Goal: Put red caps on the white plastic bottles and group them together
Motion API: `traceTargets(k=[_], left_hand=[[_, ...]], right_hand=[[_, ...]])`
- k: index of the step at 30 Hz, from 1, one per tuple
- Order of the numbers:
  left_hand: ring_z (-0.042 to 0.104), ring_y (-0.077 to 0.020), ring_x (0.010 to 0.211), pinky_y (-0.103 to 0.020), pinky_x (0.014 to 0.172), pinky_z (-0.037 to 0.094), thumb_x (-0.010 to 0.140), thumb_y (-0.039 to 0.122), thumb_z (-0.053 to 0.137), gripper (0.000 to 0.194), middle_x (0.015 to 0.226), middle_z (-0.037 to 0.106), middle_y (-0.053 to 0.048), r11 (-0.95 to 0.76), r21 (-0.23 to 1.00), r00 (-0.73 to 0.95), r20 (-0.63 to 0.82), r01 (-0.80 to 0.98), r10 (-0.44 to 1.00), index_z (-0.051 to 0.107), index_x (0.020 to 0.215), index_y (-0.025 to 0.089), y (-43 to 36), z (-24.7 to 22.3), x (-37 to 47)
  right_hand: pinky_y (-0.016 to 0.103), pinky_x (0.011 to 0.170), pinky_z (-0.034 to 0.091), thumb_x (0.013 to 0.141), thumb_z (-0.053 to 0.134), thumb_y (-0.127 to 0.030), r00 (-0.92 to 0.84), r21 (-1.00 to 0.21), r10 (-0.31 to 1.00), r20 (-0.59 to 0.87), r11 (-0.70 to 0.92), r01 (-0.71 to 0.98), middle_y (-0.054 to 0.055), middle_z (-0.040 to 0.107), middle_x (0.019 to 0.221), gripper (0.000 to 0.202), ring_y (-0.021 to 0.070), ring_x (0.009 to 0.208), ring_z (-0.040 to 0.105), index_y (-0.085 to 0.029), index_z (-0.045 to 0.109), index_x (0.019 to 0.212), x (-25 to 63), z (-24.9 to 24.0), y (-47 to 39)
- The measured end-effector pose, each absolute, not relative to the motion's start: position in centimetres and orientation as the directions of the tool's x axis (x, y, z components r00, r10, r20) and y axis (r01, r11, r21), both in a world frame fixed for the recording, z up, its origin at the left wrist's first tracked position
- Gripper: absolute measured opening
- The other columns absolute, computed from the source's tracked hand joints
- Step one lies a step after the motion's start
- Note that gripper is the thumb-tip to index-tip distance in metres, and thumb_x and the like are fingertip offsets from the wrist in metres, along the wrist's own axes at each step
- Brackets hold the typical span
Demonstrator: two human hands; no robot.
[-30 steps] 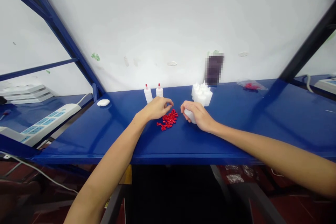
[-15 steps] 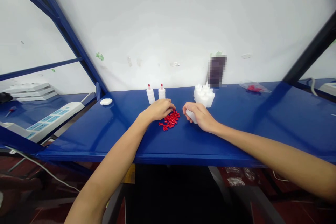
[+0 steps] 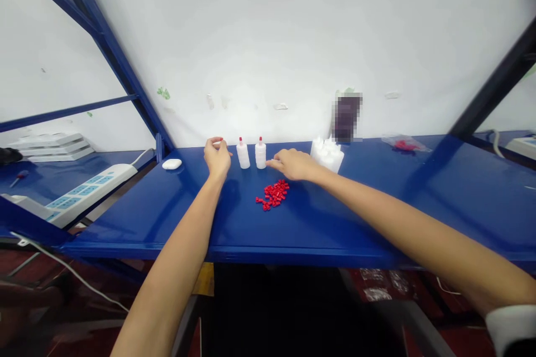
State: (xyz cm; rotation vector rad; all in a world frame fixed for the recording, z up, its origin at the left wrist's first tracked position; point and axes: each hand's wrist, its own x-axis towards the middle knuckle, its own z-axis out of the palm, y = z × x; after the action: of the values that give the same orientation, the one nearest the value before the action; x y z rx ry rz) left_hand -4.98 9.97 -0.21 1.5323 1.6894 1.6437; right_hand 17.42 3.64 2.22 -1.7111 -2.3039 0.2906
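Red-tipped squeeze bottles [image 3: 260, 157], probably light, soft-walled and smooth, best gripped mid-body; left hand [image 3: 218, 159], fingers curled, right hand [image 3: 294, 164], fingers half-bent, contents of both unclear.

Got a power strip [image 3: 89, 192] off left, white slabs [image 3: 56, 148] stacked behind it, pixelated dark rectangle [image 3: 347, 117] by the wall [image 3: 268, 39].
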Motion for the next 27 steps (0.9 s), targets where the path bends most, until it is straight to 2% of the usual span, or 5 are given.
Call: traceTargets(k=[4, 15, 21, 24, 27], left_hand=[[0.062, -0.0081, 0.048, -0.021, 0.052, 0.047, 0.093, 0.025, 0.046, 0.009, 0.094, 0.07, -0.003, -0.066, 0.919, -0.423, 0.242, 0.389, 0.873, 0.049, 0.099, 0.02, 10.5, -1.8, -4.9], [0.067, -0.0144, 0.05, -0.025, 0.055, 0.054, 0.091, 0.021, 0.049, 0.005, 0.067, 0.069, 0.0, -0.037, 0.911, -0.311, 0.178, 0.41, 0.933, 0.051, 0.095, 0.02, 10.4, -2.7, -4.1], [0.072, -0.0196, 0.083, -0.029, 0.074, 0.055, 0.085, 0.027, 0.055, 0.013, 0.091, 0.074, -0.008, -0.126, 0.873, -0.432, 0.353, 0.47, 0.83, 0.063, 0.09, 0.018, 9.4, -0.8, -4.8], [0.07, -0.0185, 0.093, -0.028, 0.084, 0.054, 0.084, 0.033, 0.058, 0.024, 0.098, 0.074, -0.008, -0.342, 0.833, -0.444, 0.529, 0.435, 0.723, 0.069, 0.097, 0.016, 8.5, 0.9, -4.5], [0.071, -0.0172, 0.086, -0.028, 0.08, 0.056, 0.079, 0.037, 0.066, 0.029, 0.093, 0.075, -0.008, -0.573, 0.768, -0.286, 0.64, 0.286, 0.714, 0.071, 0.095, 0.014, 7.1, 1.9, -2.8]], right_hand=[[0.042, 0.084, 0.049, 0.092, 0.056, -0.049, -0.242, -0.203, 0.97, -0.01, 0.235, 0.951, 0.021, 0.068, 0.122, 0.042, 0.0354, 0.109, 0.066, -0.016, 0.066, 0.116, 15.1, 2.2, 5.4], [0.044, 0.089, 0.05, 0.094, 0.048, -0.041, -0.246, -0.224, 0.968, 0.041, 0.249, 0.942, 0.02, 0.067, 0.127, 0.04, 0.0348, 0.115, 0.064, -0.017, 0.065, 0.121, 13.7, 1.0, 7.5], [0.04, 0.078, 0.047, 0.094, 0.046, -0.04, -0.251, -0.263, 0.961, 0.12, 0.274, 0.925, 0.02, 0.071, 0.111, 0.035, 0.0345, 0.1, 0.067, -0.015, 0.068, 0.104, 14.8, 1.1, 5.9], [0.035, 0.071, 0.042, 0.097, 0.042, -0.04, -0.28, -0.299, 0.935, 0.219, 0.337, 0.893, 0.014, 0.071, 0.094, 0.032, 0.0278, 0.088, 0.065, -0.018, 0.066, 0.093, 16.3, 1.2, 3.9], [0.03, 0.064, 0.036, 0.097, 0.043, -0.041, -0.34, -0.464, 0.855, 0.392, 0.503, 0.729, 0.003, 0.061, 0.07, 0.035, 0.0181, 0.068, 0.056, -0.02, 0.057, 0.074, 18.1, 0.8, 1.9]])
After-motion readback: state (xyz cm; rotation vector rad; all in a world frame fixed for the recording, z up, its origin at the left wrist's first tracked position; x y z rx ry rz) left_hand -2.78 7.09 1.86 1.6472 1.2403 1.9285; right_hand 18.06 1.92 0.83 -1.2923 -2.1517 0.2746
